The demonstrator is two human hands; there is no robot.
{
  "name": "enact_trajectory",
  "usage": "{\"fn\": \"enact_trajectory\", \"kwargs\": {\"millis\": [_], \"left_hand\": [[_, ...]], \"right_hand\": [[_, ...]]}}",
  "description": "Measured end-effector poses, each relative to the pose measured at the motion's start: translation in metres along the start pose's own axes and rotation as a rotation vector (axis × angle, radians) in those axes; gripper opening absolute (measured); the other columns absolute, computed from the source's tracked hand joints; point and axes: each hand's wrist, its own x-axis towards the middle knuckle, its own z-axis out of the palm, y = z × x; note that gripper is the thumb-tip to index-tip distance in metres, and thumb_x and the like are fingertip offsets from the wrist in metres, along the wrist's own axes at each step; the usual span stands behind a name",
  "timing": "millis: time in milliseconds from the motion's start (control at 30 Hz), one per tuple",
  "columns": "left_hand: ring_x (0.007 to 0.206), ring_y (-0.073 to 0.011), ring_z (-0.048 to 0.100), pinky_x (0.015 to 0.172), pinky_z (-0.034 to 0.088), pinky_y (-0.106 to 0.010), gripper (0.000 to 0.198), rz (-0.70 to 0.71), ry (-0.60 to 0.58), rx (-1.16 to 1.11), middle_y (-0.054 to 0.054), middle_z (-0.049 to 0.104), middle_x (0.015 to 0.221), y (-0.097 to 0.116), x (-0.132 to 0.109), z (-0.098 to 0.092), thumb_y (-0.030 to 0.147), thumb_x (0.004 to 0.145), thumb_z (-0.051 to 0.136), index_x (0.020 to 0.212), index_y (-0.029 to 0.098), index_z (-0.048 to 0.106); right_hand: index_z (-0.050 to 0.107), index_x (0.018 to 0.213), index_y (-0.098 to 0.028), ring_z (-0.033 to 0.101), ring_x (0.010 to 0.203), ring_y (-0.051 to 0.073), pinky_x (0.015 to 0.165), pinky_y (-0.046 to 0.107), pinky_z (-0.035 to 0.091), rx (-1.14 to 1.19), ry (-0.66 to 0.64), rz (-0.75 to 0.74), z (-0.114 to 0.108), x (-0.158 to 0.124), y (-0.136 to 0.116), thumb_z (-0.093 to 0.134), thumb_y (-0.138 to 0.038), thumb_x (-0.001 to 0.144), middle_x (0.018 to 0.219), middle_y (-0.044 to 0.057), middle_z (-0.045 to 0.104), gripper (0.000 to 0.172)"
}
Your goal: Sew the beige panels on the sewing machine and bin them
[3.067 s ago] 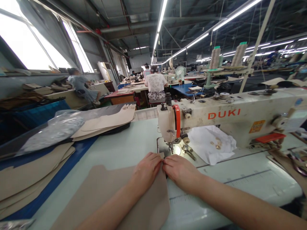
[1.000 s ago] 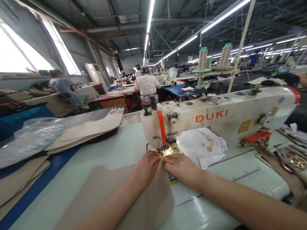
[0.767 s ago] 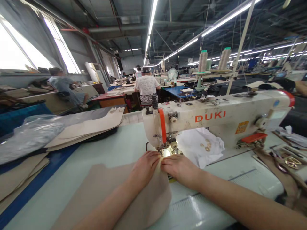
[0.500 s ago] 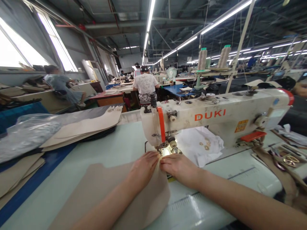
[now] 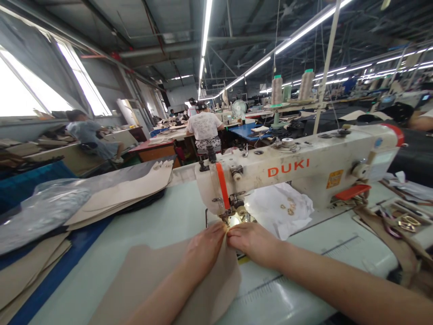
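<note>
A beige fabric panel (image 5: pixel 152 280) lies on the pale green sewing table, its far edge under the needle area of a white sewing machine (image 5: pixel 257 167). My left hand (image 5: pixel 206 246) is closed on the panel near the needle, fingers bunched along its edge. Close beside it, my right hand (image 5: pixel 252 241) pinches the same edge from the right, fingertips almost touching the left hand's. The lit presser foot (image 5: pixel 230 220) sits just beyond the fingertips, partly hidden by them.
Stacked beige panels (image 5: pixel 125 187) and a clear plastic bag (image 5: pixel 43 212) lie to the left. Gold rings rest on white cloth (image 5: pixel 270 207) behind the needle. A tray of hardware (image 5: pixel 402 221) sits at right. Other people (image 5: pixel 204 126) work farther back.
The view has tilted and shifted slightly, so the machine sits a little lower and further left. Both hands stay on the panel at the needle, with little visible movement.
</note>
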Motion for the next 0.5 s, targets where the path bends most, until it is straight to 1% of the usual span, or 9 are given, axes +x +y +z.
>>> {"fn": "enact_trajectory", "kwargs": {"millis": [200, 333, 500], "left_hand": [[0.095, -0.0194, 0.064, 0.087, 0.052, -0.032, 0.028, -0.024, 0.045, -0.035, -0.007, 0.069, 0.102, -0.0036, 0.0028, 0.0016, 0.017, 0.087, 0.038, 0.095, 0.019, 0.065], [0.092, -0.0194, 0.065, 0.084, 0.053, -0.031, 0.029, -0.026, 0.06, -0.052, -0.006, 0.07, 0.099, -0.0045, 0.0044, 0.0008, 0.018, 0.086, 0.038, 0.094, 0.02, 0.066], [0.094, -0.0195, 0.065, 0.087, 0.052, -0.031, 0.029, -0.029, 0.081, -0.044, -0.006, 0.07, 0.1, -0.0053, 0.005, 0.0015, 0.019, 0.088, 0.038, 0.095, 0.019, 0.066]], "right_hand": [[0.063, 0.089, -0.012, 0.06, 0.094, 0.019, 0.088, 0.027, 0.044, 0.009, 0.017, -0.003, -0.0002, 0.0035, 0.0014, 0.048, -0.014, 0.09, 0.095, 0.008, 0.067, 0.015], [0.063, 0.089, -0.012, 0.06, 0.094, 0.018, 0.089, 0.026, 0.043, 0.014, 0.015, 0.0, 0.0013, 0.0047, 0.0026, 0.048, -0.014, 0.09, 0.094, 0.008, 0.067, 0.015], [0.062, 0.09, -0.01, 0.06, 0.095, 0.018, 0.09, 0.026, 0.042, 0.032, 0.009, 0.01, -0.0002, 0.0048, 0.0027, 0.049, -0.014, 0.091, 0.094, 0.009, 0.067, 0.014]]}}
